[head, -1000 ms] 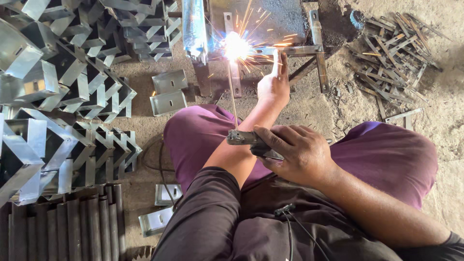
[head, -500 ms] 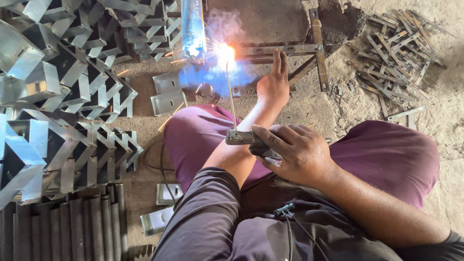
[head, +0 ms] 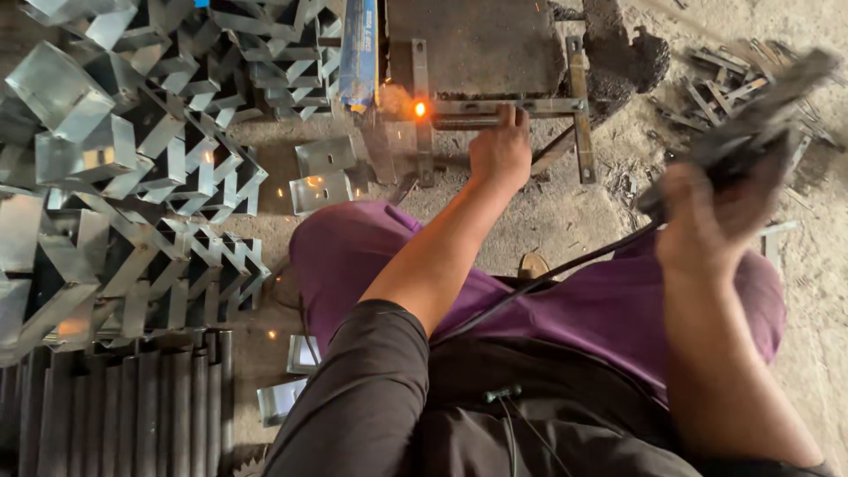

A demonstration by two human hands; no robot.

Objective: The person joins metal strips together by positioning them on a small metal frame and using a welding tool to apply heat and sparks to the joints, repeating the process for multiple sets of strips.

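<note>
My left hand (head: 500,152) reaches forward and grips a horizontal flat metal bar (head: 539,106) of a small frame lying on the ground. A weld spot (head: 420,109) glows orange on that bar, just left of my fingers, with a little smoke. My right hand (head: 707,221) is raised at the right, blurred, and is shut on a dark welding electrode holder (head: 751,132). The holder's black cable (head: 548,283) runs across my purple trousers. The holder is well away from the frame.
Stacks of shiny bent metal brackets (head: 132,177) fill the left side. Dark ribbed bars (head: 115,406) lie at the bottom left. Two loose brackets (head: 322,190) sit near my knee, a blue box (head: 358,53) stands behind them, and scrap strips (head: 733,79) lie at the top right.
The bright arc and sparks have stopped, leaving a small glowing spot. My right hand swung the electrode holder from my lap up and to the right. My left hand stays on the bar.
</note>
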